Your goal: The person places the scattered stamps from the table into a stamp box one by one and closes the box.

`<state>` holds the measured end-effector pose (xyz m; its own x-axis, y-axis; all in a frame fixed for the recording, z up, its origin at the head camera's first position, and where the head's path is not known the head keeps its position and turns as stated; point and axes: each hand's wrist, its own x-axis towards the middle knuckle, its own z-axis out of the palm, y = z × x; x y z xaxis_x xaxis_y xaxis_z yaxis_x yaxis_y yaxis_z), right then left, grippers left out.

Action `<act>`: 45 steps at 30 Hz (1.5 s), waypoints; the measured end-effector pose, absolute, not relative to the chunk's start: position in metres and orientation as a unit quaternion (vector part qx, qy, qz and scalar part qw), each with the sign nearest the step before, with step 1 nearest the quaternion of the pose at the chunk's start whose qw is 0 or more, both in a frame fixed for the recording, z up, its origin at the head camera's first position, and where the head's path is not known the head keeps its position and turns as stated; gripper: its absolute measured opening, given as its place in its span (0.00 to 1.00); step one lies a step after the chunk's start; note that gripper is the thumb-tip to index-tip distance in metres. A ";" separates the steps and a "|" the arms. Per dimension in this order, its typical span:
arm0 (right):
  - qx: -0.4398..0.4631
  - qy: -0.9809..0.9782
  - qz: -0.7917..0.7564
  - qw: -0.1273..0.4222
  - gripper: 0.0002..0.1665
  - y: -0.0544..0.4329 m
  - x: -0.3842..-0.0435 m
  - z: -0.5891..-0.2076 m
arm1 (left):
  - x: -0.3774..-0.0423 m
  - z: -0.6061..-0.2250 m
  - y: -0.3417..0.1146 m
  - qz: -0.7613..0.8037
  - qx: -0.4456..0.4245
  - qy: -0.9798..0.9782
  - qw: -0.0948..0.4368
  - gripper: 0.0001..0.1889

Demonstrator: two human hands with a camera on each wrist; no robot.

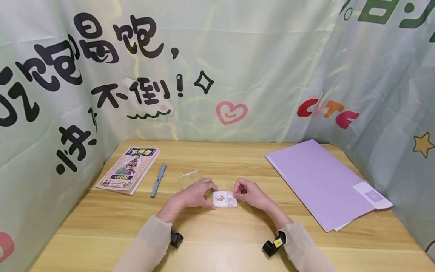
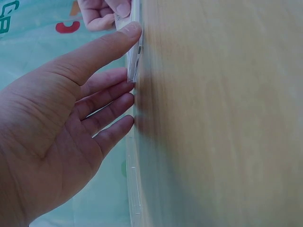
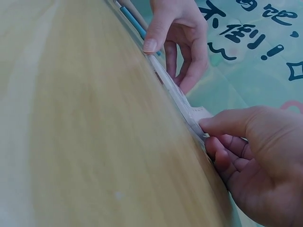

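Observation:
A small clear plastic case with white printed cards in it lies flat on the table between my hands. My left hand holds the case at its left end, thumb on the near side and fingers at the far side. Between thumb and index finger, my right hand pinches a small white card over the right part of the case. Much of that card is hidden by the fingers. A clear plastic lid lies behind the left hand, partly covered by it.
On the left are a printed booklet and a blue pen. A large purple folder lies on the right, a white sheet showing from under its edge. A printed curtain hangs behind the wooden table.

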<state>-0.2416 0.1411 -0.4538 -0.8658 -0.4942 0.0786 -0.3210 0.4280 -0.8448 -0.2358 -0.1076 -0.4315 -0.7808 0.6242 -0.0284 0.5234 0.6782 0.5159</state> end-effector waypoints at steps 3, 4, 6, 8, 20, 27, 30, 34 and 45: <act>-0.242 0.842 -0.474 0.092 0.09 0.140 -0.243 -0.455 | -0.236 -0.432 -0.108 0.247 0.317 0.911 0.098 0.28; -0.242 0.842 -0.474 0.092 0.10 0.140 -0.243 -0.455 | -0.236 -0.432 -0.108 0.247 0.318 0.910 0.097 0.28; -0.242 0.843 -0.472 0.093 0.11 0.140 -0.244 -0.457 | -0.237 -0.431 -0.108 0.247 0.319 0.910 0.096 0.28; -0.241 0.843 -0.472 0.095 0.12 0.140 -0.244 -0.458 | -0.237 -0.431 -0.108 0.248 0.319 0.910 0.097 0.28; -0.278 0.852 -0.436 0.080 0.08 0.141 -0.242 -0.454 | -0.237 -0.434 -0.107 0.248 0.316 0.910 0.097 0.28; -0.277 0.855 -0.431 0.080 0.08 0.141 -0.242 -0.455 | -0.237 -0.434 -0.107 0.248 0.317 0.910 0.096 0.28; -0.276 0.856 -0.430 0.079 0.08 0.141 -0.242 -0.454 | -0.237 -0.434 -0.107 0.248 0.318 0.910 0.095 0.28; -0.275 0.856 -0.431 0.078 0.08 0.140 -0.241 -0.453 | -0.236 -0.434 -0.108 0.249 0.319 0.910 0.095 0.28; -0.267 0.853 -0.441 0.078 0.07 0.140 -0.241 -0.455 | -0.235 -0.432 -0.107 0.251 0.316 0.910 0.098 0.28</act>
